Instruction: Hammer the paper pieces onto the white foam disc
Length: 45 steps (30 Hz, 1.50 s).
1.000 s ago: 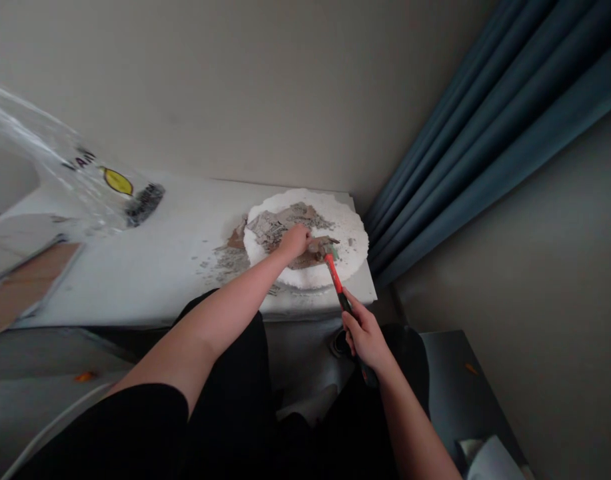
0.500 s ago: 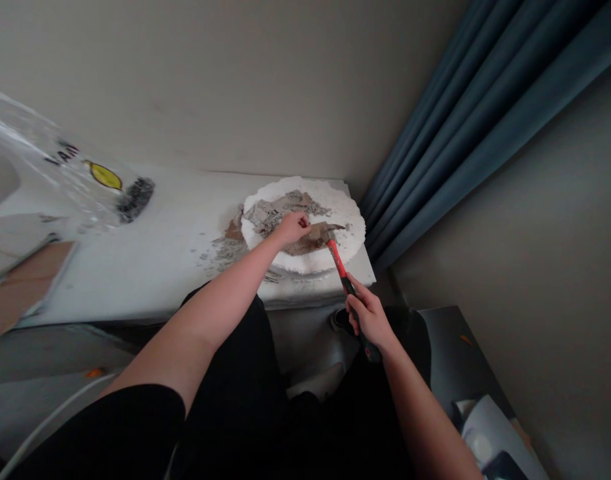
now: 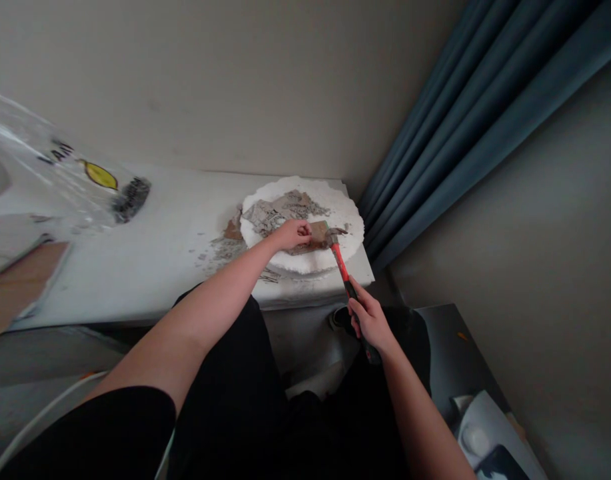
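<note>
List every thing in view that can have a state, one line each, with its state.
Left hand: closed, pinching a brown fragment on the slab.
Right hand: shut around the hammer's handle.
Red-and-black-handled hammer: held, head down at the brown fragment.
Round white foam slab: flat on the table, strewn with grey and brown broken pieces.
White table: littered with grey crumbs beside the slab.
Clear plastic bag with yellow print: lying crumpled.
Dark blue curtain: hanging in folds.

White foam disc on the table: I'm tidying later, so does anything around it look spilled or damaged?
Yes. The foam disc has ragged edges, grey broken pieces are heaped on it, and crumbs have scattered left onto the table.
</note>
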### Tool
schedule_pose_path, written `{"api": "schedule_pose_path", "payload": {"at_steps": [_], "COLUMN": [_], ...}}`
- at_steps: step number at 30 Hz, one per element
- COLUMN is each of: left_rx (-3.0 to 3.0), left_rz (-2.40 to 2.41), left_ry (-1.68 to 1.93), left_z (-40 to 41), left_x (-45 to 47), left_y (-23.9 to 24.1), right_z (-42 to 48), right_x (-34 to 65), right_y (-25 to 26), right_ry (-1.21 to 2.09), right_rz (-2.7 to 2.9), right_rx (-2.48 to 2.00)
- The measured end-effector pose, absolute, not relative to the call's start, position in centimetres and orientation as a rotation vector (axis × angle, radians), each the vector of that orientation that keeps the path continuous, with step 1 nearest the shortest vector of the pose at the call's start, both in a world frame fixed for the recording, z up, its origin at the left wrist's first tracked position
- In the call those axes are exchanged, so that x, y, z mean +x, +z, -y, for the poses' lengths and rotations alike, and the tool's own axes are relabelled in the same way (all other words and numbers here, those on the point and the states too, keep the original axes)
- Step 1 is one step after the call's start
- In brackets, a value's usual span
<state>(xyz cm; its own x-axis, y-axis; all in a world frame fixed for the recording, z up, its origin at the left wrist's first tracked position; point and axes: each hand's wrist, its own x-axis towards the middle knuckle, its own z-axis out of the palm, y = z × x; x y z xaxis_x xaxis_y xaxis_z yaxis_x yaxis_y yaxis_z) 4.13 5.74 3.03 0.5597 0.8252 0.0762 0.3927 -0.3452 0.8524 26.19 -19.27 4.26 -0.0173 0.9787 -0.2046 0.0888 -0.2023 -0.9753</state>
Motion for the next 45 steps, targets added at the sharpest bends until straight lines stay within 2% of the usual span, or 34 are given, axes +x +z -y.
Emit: {"api": "schedule_pose_path", "payload": {"at_steps": [45], "left_rx": [2.093], "left_rz": [-0.954], "left_ry": [0.655], "left_z": [-5.1], "left_x": [4.3], "left_y": [2.3], "right_z": [18.9], "right_x": [26.4], "right_y": [4.7], "right_ry": [1.355], "right_rz": [1.17], "right_rx": [-1.393]}}
